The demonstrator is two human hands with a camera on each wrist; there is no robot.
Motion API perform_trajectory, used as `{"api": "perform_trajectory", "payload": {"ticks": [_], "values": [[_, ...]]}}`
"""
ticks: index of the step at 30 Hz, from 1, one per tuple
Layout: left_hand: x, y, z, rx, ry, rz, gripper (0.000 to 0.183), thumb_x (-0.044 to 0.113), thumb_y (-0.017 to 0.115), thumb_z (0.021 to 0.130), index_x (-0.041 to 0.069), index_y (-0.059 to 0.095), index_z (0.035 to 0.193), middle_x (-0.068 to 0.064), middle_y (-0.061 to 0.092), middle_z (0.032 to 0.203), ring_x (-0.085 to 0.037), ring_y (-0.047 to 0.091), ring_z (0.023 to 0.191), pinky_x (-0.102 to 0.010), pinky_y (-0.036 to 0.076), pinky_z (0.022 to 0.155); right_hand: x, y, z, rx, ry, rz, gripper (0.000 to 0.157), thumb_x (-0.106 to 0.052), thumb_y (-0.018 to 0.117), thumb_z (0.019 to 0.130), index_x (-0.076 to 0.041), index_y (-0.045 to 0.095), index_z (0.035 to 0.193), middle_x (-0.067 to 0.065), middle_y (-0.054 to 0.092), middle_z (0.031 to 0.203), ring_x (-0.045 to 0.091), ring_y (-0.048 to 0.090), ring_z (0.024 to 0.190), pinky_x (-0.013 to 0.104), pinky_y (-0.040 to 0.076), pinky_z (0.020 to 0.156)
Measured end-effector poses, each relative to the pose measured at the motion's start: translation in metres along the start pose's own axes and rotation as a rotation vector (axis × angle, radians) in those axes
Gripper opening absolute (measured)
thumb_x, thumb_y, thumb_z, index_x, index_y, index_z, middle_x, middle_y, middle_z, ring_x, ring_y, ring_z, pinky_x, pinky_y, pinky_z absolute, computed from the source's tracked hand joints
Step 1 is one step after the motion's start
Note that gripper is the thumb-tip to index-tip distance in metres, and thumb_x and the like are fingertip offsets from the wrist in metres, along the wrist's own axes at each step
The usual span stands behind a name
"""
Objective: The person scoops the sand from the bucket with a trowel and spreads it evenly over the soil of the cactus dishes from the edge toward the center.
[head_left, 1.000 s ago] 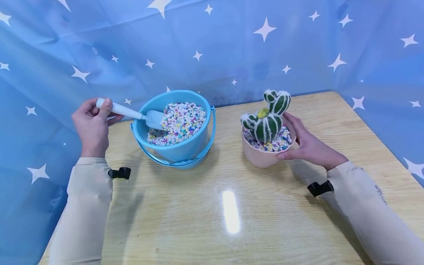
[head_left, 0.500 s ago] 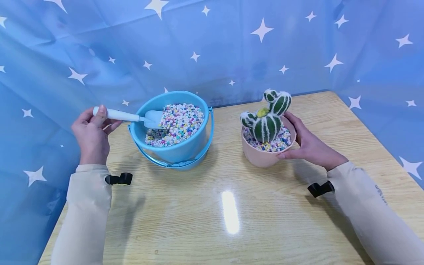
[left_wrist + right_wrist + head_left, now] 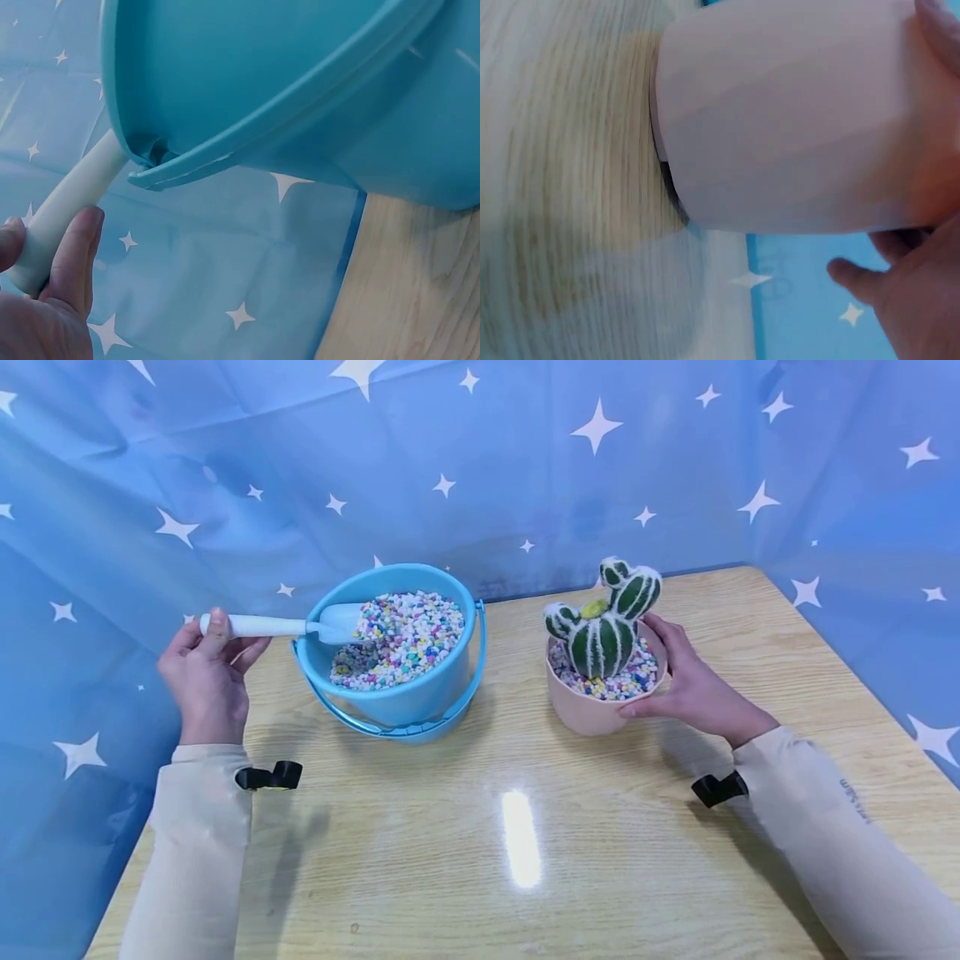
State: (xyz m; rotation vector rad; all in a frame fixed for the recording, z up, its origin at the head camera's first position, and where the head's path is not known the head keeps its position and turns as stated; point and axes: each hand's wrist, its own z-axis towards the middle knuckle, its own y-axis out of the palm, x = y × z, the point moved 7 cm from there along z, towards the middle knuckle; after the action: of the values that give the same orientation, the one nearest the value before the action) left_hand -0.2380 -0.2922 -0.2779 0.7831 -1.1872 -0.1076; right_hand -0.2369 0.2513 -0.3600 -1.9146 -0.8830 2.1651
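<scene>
My left hand pinches the white handle of a small shovel, held nearly level over the left rim of a blue bucket. Its pale blue blade is inside the bucket, with some pebbles at its tip. Small multicoloured pebbles fill much of the bucket. On the right, my right hand holds the side of a pink pot, thumb in front and fingers behind. A green cactus with white fuzzy ribs stands in the pot among similar pebbles. The right wrist view shows the pot's wall close up.
Both containers stand on a light wooden table. The bucket's handle hangs down at its front. A blue curtain with white stars rises behind the table and along its left side.
The shovel's handle end has lowered and shifted left, levelling the shovel, and its blade has drawn slightly left with pebbles at its tip. The right hand still holds the pot, which has barely moved.
</scene>
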Motion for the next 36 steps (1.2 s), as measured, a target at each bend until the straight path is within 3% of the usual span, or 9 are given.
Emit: {"api": "perform_trajectory", "payload": {"ticks": [4, 8, 14, 22, 28, 36], "values": [[-0.001, 0.0, -0.002, 0.01, 0.003, -0.068, 0.034, 0.007, 0.078, 0.083, -0.015, 0.057, 0.1, -0.022, 0.058, 0.095, -0.031, 0.07, 0.069, -0.043, 0.058, 0.076, -0.002, 0.001, 0.0, -0.005, 0.006, -0.047, 0.128, -0.016, 0.09, 0.073, -0.024, -0.006, 0.158, 0.01, 0.003, 0.159, 0.034, 0.003, 0.145, 0.068, 0.013, 0.113], [0.001, 0.002, -0.006, 0.012, 0.017, -0.113, 0.035, 0.005, 0.077, 0.083, -0.016, 0.056, 0.103, -0.023, 0.057, 0.097, -0.033, 0.07, 0.069, -0.044, 0.058, 0.076, -0.001, 0.001, -0.002, -0.04, 0.029, 0.032, 0.121, -0.011, 0.085, 0.079, -0.027, -0.005, 0.158, 0.004, -0.004, 0.162, 0.029, -0.002, 0.147, 0.066, 0.011, 0.115], [0.004, 0.018, -0.015, -0.007, 0.025, -0.134, 0.028, 0.0, 0.076, 0.084, -0.013, 0.056, 0.098, -0.023, 0.059, 0.094, -0.034, 0.07, 0.069, -0.046, 0.059, 0.074, -0.003, -0.001, -0.002, -0.027, 0.015, 0.044, 0.118, -0.009, 0.085, 0.079, -0.023, -0.002, 0.158, 0.008, 0.004, 0.159, 0.032, 0.008, 0.145, 0.064, 0.017, 0.114], [0.0, 0.05, -0.031, -0.118, -0.016, -0.126, 0.023, -0.001, 0.074, 0.086, -0.011, 0.055, 0.095, -0.021, 0.06, 0.092, -0.033, 0.071, 0.071, -0.049, 0.057, 0.079, -0.003, 0.002, -0.001, -0.026, -0.019, 0.085, 0.119, -0.003, 0.085, 0.077, -0.026, 0.001, 0.158, 0.007, 0.006, 0.158, 0.033, 0.01, 0.144, 0.064, 0.018, 0.114], [-0.007, 0.071, -0.042, -0.201, -0.011, -0.087, 0.023, 0.001, 0.075, 0.086, -0.009, 0.055, 0.093, -0.018, 0.06, 0.092, -0.029, 0.071, 0.072, -0.048, 0.057, 0.082, -0.004, 0.004, -0.001, -0.027, -0.051, 0.101, 0.119, 0.0, 0.084, 0.076, -0.028, 0.002, 0.157, 0.007, 0.008, 0.155, 0.033, 0.013, 0.142, 0.063, 0.02, 0.113], [-0.017, 0.091, -0.052, -0.262, -0.027, -0.036, 0.024, 0.005, 0.074, 0.088, -0.006, 0.054, 0.095, -0.017, 0.06, 0.092, -0.028, 0.071, 0.075, -0.045, 0.059, 0.08, -0.003, 0.003, -0.001, -0.033, -0.045, 0.076, 0.117, -0.003, 0.084, 0.077, -0.026, 0.003, 0.157, 0.008, 0.008, 0.154, 0.035, 0.013, 0.142, 0.065, 0.019, 0.113]]}}
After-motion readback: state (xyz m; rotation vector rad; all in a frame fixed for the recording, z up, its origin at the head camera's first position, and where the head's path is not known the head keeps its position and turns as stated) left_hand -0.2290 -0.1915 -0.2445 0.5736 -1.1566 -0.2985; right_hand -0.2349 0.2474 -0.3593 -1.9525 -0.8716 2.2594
